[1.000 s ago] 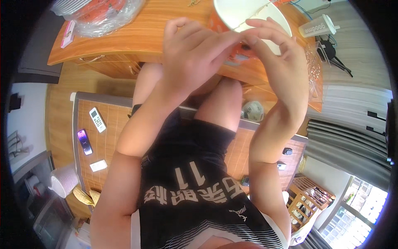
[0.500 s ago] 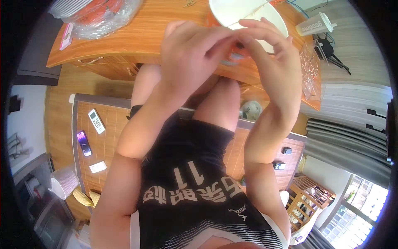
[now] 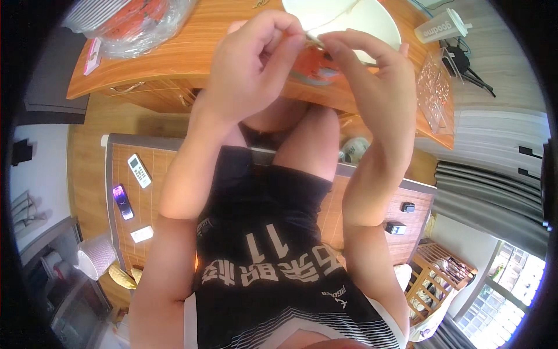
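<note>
Near the desk's front edge, my left hand pinches one end of a small, thin, pale piece between thumb and forefinger. The fingertips of my right hand are closed on its other end. Its exact kind is too small to make out. A thin, light strand runs from beside the pinched piece up across a large bucket-like bowl, white inside and orange-red outside. Both hands are raised at the bowl's near side and hide part of it.
On the wooden desk are a plastic-wrapped stack of bowls, a small pink-and-white box, a white lidded cup and a clear tray. A remote and a phone lie on the mat to my left.
My left hand has turned and drawn slightly left, so the pale piece between the fingertips now shows. My right hand has come a little lower. The view has shifted slightly.
</note>
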`<state>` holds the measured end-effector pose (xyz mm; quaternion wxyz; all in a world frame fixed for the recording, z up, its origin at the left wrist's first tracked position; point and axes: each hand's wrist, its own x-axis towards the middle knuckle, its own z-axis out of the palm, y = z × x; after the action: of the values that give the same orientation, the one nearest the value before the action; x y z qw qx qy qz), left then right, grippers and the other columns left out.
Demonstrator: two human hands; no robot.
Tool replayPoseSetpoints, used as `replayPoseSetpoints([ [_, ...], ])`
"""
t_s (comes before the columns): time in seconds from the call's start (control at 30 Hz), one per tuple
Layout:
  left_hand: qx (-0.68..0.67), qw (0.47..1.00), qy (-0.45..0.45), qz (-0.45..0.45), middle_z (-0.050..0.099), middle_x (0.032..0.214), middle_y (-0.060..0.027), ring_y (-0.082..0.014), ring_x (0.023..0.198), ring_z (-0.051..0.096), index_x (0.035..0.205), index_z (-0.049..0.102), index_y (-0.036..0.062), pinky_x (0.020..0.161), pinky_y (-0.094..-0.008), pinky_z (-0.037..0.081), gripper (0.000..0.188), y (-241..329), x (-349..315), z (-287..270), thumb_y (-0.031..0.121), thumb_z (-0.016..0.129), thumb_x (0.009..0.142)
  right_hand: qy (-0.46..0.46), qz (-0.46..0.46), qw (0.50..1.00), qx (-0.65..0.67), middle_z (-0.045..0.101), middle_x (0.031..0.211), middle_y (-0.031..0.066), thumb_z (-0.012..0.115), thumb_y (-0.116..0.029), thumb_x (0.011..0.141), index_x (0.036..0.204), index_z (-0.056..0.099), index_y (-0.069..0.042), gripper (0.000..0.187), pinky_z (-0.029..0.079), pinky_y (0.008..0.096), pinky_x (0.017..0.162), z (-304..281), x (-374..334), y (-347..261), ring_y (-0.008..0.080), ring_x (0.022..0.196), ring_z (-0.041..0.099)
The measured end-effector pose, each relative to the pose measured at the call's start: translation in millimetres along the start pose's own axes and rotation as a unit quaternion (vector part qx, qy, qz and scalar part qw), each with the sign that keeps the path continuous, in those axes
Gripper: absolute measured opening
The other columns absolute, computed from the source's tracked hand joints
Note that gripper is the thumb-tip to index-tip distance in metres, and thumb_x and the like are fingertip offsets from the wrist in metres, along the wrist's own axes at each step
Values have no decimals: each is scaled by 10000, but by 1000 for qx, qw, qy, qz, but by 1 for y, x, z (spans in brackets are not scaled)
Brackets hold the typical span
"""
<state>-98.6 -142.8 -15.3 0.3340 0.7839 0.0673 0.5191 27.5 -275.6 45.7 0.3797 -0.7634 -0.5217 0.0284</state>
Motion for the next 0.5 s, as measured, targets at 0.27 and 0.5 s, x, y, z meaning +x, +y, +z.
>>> replayPoseSetpoints([
  [0.27,-229,962,-61,-138,580,787,31,-42,716,520,1042,577,58,645,-199,403,105,-3,-8,2,160,587,1018,14,48,990,133,748,873,26,675,-119,932,1007,766,-38,143,469,309,966,5,-3,-4,99,851,680],
  [0.5,-331,922,-104,-169,530,910,59,-1,826,465,1098,537,38,704,-161,364,143,-1,-7,-10,169,547,1043,33,14,997,69,747,881,69,672,-103,925,1016,750,-3,156,511,244,782,7,-2,-1,102,841,676],
])
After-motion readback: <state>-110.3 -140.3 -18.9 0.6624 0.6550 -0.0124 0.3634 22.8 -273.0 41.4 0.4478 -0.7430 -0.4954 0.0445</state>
